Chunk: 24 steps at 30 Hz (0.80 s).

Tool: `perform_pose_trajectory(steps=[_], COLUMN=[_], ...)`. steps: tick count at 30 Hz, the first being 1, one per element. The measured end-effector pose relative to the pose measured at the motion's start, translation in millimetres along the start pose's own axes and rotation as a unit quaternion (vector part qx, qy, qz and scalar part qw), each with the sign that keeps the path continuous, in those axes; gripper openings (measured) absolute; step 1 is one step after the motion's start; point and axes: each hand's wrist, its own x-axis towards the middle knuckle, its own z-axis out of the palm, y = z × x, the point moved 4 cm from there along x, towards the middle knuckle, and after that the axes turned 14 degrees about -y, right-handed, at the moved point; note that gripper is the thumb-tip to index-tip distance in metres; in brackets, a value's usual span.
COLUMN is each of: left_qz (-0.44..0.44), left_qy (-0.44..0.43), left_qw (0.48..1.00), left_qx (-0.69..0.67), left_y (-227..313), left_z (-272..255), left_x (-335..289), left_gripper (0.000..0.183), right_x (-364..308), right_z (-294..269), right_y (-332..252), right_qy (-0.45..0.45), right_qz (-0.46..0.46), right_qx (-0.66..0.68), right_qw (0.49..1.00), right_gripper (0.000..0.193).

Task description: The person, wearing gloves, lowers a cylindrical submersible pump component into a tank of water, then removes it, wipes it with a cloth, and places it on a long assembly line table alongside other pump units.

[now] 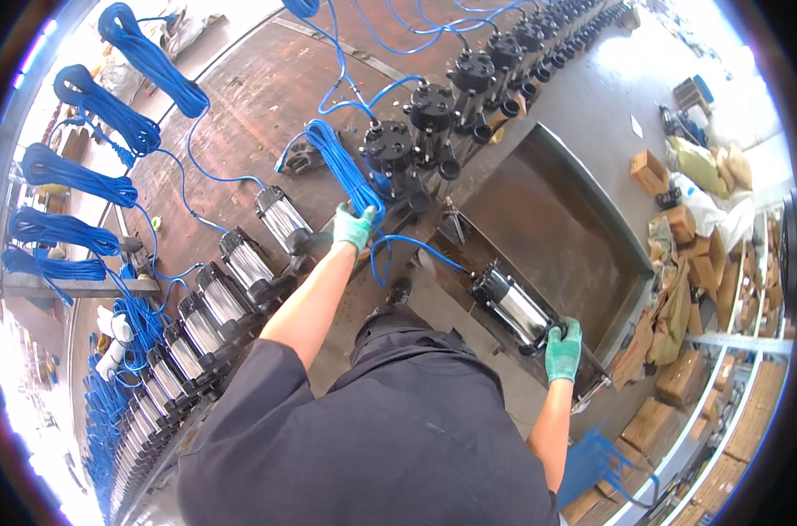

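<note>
Green-gloved left hand (354, 226) closed round the lower end of a bundled blue cable coil (335, 162), which extends away from it over the brown workbench (240, 96). Right hand (563, 352), also gloved in green, at the near black end of a steel-bodied pump (514, 304); thumb and fingers touch that end, but cannot tell whether the grip is fully closed. Pump position: lying at a slant, right of the wearer's midline, beside the near-left edge of a wide metal tray (560, 232); its support is partly hidden. Blue lead (425, 246) runs from the pump's far end toward the coil, with a loop hanging below the left hand. Black-topped upright units (433, 107) stand in a row beyond the coil. Left side: further steel-bodied units (245, 257) lined along the bench edge, more blue coils (81, 175) behind them. Cardboard boxes (681, 377) at far right.
</note>
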Motion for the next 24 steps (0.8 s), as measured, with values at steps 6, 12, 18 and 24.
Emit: perform_pose_trajectory(steps=[6,12,18,24], left_qz=[-0.107,-0.106,0.033,0.31], left_qy=[-0.085,-0.209,-0.184,-0.212], left_qw=[0.983,0.917,0.859,0.781], left_qx=[-0.121,-0.323,-0.476,-0.499], left_y=[4,14,78,124], left_z=[26,-8,-109,-218], left_x=[34,24,-80,-154], left_gripper=[0.076,0.027,0.028,0.069], right_x=[12,8,10,-17], right_z=[9,10,11,14], right_y=[33,26,36,-45], right_qy=[-0.065,-0.161,-0.179,-0.214], right_qz=[0.037,0.132,0.054,0.029], right_qx=[0.138,0.382,0.334,0.322], right_qw=[0.988,0.901,0.924,0.922], right_gripper=[0.037,0.046,0.053,0.038])
